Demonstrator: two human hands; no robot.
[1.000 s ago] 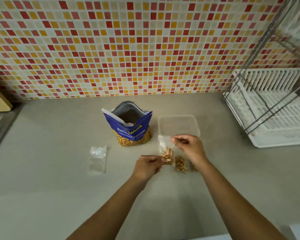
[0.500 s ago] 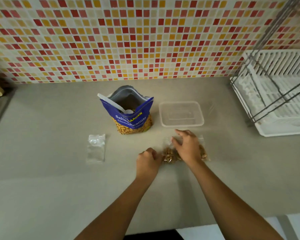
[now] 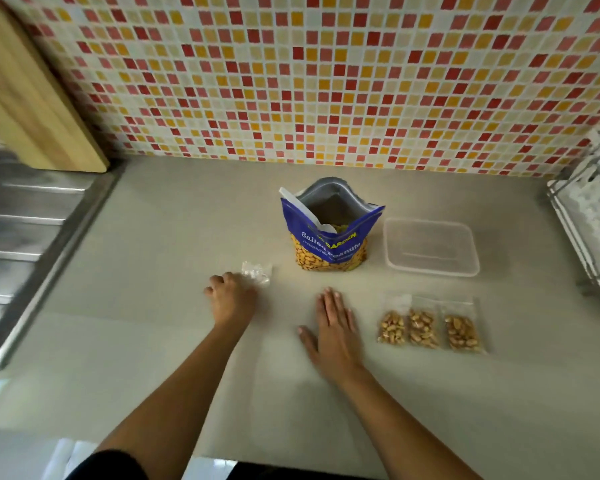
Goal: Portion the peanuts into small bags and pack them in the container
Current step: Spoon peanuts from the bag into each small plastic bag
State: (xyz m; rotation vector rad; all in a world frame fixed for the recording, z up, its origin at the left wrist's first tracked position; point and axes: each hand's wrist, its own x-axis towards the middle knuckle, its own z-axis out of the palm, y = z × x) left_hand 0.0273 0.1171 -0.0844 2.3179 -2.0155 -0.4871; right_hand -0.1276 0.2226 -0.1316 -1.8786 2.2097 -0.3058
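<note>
Counter [image 3: 153, 341]: 3 peanut-filled bags [image 3: 423, 327]; L fingers [image 3: 227, 280] grip clear bag [image 3: 258, 273], R fingers [image 3: 333, 303] flat.

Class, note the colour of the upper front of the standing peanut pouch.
Blue, with white and yellow lettering, on the open foil peanut pouch; head view.

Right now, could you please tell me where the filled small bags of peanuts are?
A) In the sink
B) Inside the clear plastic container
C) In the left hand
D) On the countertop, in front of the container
D: the three filled small bags lie side by side on the countertop, nearer the person than the clear plastic container, which looks empty.
</note>
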